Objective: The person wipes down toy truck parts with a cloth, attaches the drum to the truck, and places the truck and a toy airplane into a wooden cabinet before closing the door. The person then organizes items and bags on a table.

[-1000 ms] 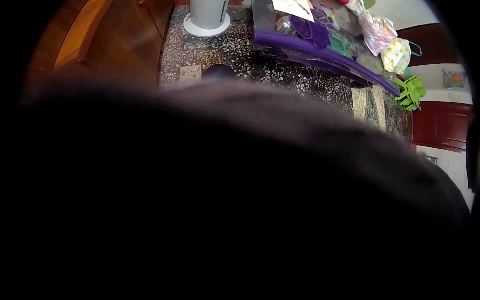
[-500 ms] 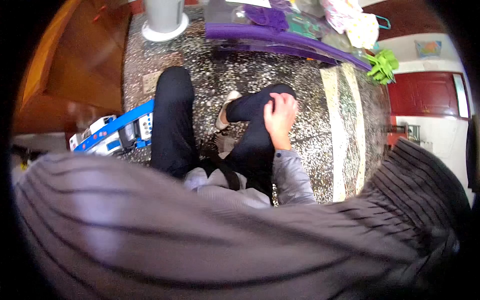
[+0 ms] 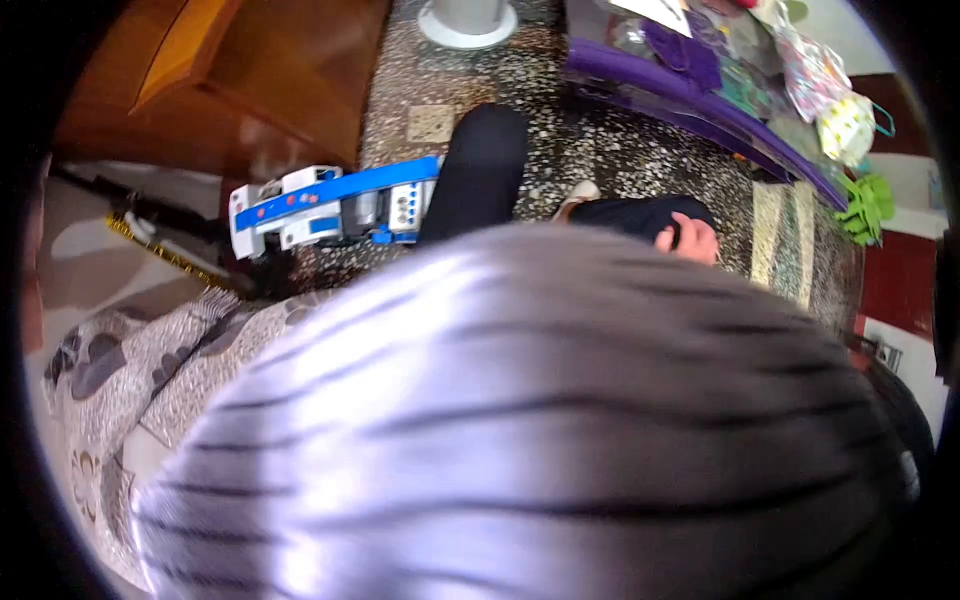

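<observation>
My right hand (image 3: 690, 240) rests on the dark trouser fabric of my right knee, at right of the middle. Its fingers are a little apart and nothing shows in them; the wrist is hidden. A grey sleeve with dark stripes (image 3: 540, 400), blurred and very near the camera, covers most of the lower view. My left hand is out of view. My left knee (image 3: 487, 150) is bent at the centre, and a light shoe (image 3: 580, 195) shows between the legs.
A white toy vehicle with a blue bar (image 3: 335, 195) lies left of my knee. Wooden furniture (image 3: 270, 80) stands beyond. A purple-edged table (image 3: 690, 95) bears bags and paper. A patterned cloth (image 3: 150, 360) lies at left, and a green object (image 3: 865, 208) at right.
The black cover over the view has gone. Since the middle frame, the striped sleeve has risen over my lap and right forearm, and the surroundings have shifted right, showing more at left.
</observation>
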`<state>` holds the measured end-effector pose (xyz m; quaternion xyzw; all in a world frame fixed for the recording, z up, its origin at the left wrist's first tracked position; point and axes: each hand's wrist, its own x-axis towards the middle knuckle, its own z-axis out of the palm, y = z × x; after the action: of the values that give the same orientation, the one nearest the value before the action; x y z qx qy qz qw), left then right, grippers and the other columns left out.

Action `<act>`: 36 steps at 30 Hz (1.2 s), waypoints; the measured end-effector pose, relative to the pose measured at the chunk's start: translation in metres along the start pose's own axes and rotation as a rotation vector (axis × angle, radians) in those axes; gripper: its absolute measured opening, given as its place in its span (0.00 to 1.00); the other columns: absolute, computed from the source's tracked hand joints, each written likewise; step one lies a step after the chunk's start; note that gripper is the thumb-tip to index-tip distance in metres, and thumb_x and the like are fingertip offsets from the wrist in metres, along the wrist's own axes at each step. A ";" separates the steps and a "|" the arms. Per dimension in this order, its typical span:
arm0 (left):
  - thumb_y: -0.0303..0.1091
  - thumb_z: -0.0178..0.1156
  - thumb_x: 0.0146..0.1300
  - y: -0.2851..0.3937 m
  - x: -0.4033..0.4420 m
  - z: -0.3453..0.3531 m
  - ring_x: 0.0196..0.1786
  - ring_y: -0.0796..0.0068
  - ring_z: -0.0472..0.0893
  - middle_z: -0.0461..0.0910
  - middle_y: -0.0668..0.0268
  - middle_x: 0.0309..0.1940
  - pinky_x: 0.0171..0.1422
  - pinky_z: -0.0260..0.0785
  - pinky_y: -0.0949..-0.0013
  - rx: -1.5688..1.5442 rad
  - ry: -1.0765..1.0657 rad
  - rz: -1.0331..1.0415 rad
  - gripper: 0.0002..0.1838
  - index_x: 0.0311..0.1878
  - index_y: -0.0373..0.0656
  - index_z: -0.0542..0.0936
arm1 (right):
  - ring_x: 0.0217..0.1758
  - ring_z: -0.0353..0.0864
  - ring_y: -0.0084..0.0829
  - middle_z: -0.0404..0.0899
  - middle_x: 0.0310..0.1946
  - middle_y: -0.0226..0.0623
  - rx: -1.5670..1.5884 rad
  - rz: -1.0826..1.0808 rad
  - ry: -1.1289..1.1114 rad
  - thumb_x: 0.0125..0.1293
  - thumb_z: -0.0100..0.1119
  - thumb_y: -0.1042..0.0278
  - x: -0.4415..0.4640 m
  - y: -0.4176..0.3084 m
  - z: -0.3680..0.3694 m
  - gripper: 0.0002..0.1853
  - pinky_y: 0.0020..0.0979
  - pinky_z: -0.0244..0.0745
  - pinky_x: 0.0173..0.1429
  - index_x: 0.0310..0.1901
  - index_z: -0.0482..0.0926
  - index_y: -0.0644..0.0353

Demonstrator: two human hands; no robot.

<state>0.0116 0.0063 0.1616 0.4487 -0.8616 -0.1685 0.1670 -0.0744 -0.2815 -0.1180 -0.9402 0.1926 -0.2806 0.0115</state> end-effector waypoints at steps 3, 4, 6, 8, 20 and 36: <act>0.39 0.60 0.58 -0.002 0.005 -0.001 0.40 0.60 0.80 0.78 0.59 0.37 0.44 0.71 0.57 0.003 -0.019 0.022 0.14 0.42 0.40 0.77 | 0.50 0.72 0.44 0.74 0.43 0.40 -0.022 0.009 0.046 0.55 0.59 0.65 0.001 -0.007 -0.003 0.12 0.44 0.66 0.54 0.43 0.81 0.52; 0.39 0.60 0.58 -0.001 0.004 -0.002 0.40 0.60 0.80 0.78 0.59 0.37 0.44 0.71 0.57 0.019 -0.029 0.042 0.14 0.42 0.40 0.77 | 0.49 0.73 0.44 0.75 0.42 0.39 -0.020 0.025 0.031 0.55 0.60 0.64 0.000 -0.007 -0.004 0.13 0.44 0.67 0.55 0.43 0.82 0.51; 0.39 0.60 0.58 -0.003 0.009 0.000 0.40 0.60 0.80 0.79 0.59 0.37 0.44 0.71 0.57 0.009 -0.041 0.069 0.14 0.42 0.40 0.77 | 0.51 0.72 0.44 0.74 0.43 0.39 0.005 0.029 0.018 0.56 0.59 0.66 0.001 -0.009 -0.006 0.12 0.45 0.65 0.54 0.42 0.81 0.53; 0.39 0.60 0.58 -0.005 0.016 0.003 0.40 0.60 0.80 0.79 0.59 0.37 0.44 0.71 0.57 0.011 -0.056 0.098 0.14 0.42 0.40 0.77 | 0.50 0.72 0.44 0.74 0.43 0.40 0.009 0.077 -0.016 0.56 0.60 0.65 -0.001 -0.011 -0.008 0.12 0.44 0.66 0.55 0.42 0.81 0.52; 0.39 0.62 0.57 -0.011 0.035 0.001 0.41 0.60 0.80 0.79 0.60 0.36 0.45 0.71 0.57 0.025 -0.060 0.153 0.14 0.42 0.41 0.77 | 0.50 0.72 0.43 0.74 0.42 0.40 0.009 0.074 0.038 0.53 0.61 0.68 0.000 -0.010 -0.007 0.11 0.44 0.67 0.55 0.40 0.82 0.54; 0.40 0.63 0.57 -0.022 0.040 0.014 0.41 0.60 0.81 0.79 0.61 0.35 0.45 0.71 0.56 0.012 -0.035 0.021 0.14 0.42 0.42 0.78 | 0.49 0.72 0.43 0.74 0.41 0.40 0.007 0.036 0.037 0.55 0.61 0.66 -0.007 0.003 -0.005 0.13 0.44 0.66 0.55 0.43 0.81 0.52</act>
<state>-0.0001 -0.0368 0.1445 0.4376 -0.8700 -0.1695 0.1510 -0.0835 -0.2813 -0.1173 -0.9313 0.2087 -0.2981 0.0163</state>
